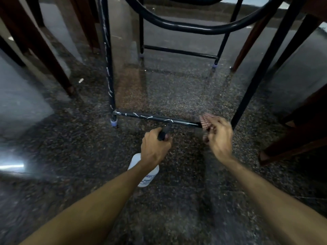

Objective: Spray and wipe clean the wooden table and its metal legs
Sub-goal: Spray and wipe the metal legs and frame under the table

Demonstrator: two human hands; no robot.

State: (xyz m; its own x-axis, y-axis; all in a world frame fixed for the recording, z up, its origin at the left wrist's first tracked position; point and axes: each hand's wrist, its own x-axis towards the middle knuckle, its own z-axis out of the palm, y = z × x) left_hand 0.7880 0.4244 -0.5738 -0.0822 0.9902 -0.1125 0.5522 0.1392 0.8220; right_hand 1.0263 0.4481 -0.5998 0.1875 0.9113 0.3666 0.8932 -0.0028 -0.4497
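Observation:
A black metal crossbar [155, 118] runs low over the floor between two black table legs, streaked with white foam. The left leg [108, 64] also carries white streaks. My left hand [154, 147] grips the black trigger head of a white spray bottle [143, 174], its nozzle just in front of the crossbar. My right hand [220, 137] holds a red-and-white checked cloth [206, 121] pressed on the crossbar's right end, beside the right leg [261, 71].
The floor [168, 209] is dark speckled polished stone. Brown wooden chair legs [53, 64] stand at the left and more wooden furniture [297, 135] at the right. A curved black tube [185, 26] and a rear crossbar [180, 52] lie behind.

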